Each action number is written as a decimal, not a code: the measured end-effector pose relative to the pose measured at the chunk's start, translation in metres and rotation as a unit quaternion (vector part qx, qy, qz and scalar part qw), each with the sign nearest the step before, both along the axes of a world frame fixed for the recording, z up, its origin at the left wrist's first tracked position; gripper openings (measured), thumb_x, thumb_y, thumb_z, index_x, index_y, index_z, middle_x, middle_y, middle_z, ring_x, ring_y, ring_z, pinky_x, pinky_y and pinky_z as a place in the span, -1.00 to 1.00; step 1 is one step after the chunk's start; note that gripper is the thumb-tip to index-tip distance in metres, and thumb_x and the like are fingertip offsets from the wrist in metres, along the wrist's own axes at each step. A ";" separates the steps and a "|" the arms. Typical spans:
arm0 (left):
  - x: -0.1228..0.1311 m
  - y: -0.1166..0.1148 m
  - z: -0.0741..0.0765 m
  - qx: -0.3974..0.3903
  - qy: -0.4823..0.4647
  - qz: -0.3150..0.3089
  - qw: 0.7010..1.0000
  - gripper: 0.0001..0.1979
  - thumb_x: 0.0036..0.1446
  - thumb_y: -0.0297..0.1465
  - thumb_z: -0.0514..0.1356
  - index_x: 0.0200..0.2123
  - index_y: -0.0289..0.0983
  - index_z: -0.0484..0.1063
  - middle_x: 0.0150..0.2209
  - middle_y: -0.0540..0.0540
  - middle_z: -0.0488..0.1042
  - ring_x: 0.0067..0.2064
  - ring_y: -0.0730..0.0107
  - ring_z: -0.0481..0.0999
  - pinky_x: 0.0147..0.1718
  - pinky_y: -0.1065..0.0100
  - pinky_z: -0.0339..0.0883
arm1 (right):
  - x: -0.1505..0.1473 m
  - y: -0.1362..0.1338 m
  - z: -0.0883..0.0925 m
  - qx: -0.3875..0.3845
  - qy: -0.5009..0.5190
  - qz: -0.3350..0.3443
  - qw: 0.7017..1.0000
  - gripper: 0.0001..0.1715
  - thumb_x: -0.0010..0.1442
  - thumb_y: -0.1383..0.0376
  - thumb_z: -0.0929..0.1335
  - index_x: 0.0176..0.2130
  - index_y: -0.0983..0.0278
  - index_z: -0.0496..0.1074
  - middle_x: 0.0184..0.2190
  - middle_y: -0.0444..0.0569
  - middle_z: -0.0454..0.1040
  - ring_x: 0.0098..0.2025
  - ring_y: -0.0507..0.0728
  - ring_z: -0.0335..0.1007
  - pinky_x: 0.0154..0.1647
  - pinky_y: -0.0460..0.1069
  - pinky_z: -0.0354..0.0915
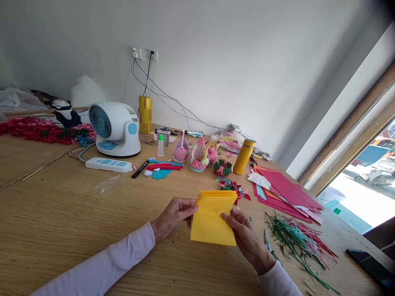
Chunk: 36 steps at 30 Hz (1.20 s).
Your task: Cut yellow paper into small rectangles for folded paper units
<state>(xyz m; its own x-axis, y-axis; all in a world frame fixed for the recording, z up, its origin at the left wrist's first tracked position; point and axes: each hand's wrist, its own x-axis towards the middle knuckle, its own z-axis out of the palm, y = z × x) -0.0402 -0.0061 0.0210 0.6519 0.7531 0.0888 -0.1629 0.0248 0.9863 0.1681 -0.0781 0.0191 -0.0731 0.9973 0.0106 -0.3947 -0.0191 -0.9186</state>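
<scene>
A folded sheet of yellow paper is held up above the wooden table, its layers showing along the top edge. My left hand pinches its left side, thumb in front and fingers behind. On the right side, my right hand grips the same paper, with the thumb pressed on its front face. Behind the paper lie small folded red and green paper pieces, partly covered by it. Scissors rest by my right wrist, which hides part of them.
Red and orange paper sheets and shredded green and pink strips lie at right, near a phone. Folded-paper figures, a yellow bottle and a glue bottle stand farther back. At left are a fan and power strip.
</scene>
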 end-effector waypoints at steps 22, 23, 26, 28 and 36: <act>0.005 -0.010 0.001 -0.040 0.016 -0.009 0.999 -0.64 0.01 -0.17 0.27 -0.25 -0.36 0.55 -0.45 -0.08 0.50 -0.50 0.50 0.38 -0.52 0.48 0.26 | -0.001 -0.003 0.002 -0.046 -0.009 0.007 0.999 -0.68 -0.02 0.20 0.50 -0.24 0.27 0.54 -0.37 0.00 0.61 -0.41 0.17 0.53 -0.39 0.01 0.38; 0.005 -0.009 0.001 -0.057 0.005 -0.003 0.998 -0.65 -0.02 -0.19 0.29 -0.25 -0.35 0.55 -0.45 -0.07 0.50 -0.49 0.50 0.39 -0.51 0.48 0.25 | 0.000 -0.003 0.002 -0.043 -0.011 -0.004 0.999 -0.71 -0.04 0.21 0.51 -0.26 0.26 0.54 -0.40 -0.03 0.61 -0.43 0.14 0.51 -0.42 -0.02 0.36; 0.003 -0.008 -0.003 -0.102 -0.025 0.018 0.994 -0.64 -0.10 -0.22 0.36 -0.25 -0.31 0.56 -0.36 -0.09 0.51 -0.42 0.48 0.41 -0.47 0.47 0.26 | 0.001 -0.004 0.002 -0.028 -0.021 -0.021 0.999 -0.78 -0.08 0.25 0.52 -0.35 0.21 0.54 -0.47 -0.11 0.57 -0.50 0.06 0.44 -0.51 -0.10 0.28; 0.002 -0.007 -0.005 -0.119 -0.041 0.023 0.992 -0.65 -0.12 -0.22 0.37 -0.27 -0.30 0.56 -0.32 -0.09 0.51 -0.38 0.46 0.42 -0.45 0.47 0.27 | 0.000 -0.004 0.003 -0.018 -0.034 -0.018 0.999 -0.84 -0.07 0.25 0.51 -0.40 0.21 0.53 -0.51 -0.13 0.54 -0.53 0.03 0.39 -0.56 -0.13 0.22; 0.004 -0.007 -0.004 -0.119 -0.035 0.036 0.992 -0.68 -0.13 -0.21 0.36 -0.42 -0.34 0.44 -0.46 0.00 0.42 -0.47 0.53 0.36 -0.51 0.52 0.22 | 0.006 -0.002 0.000 0.050 -0.120 -0.020 0.991 -0.88 -0.02 0.29 0.48 -0.50 0.24 0.49 -0.55 -0.14 0.43 -0.51 0.02 0.26 -0.54 -0.13 0.13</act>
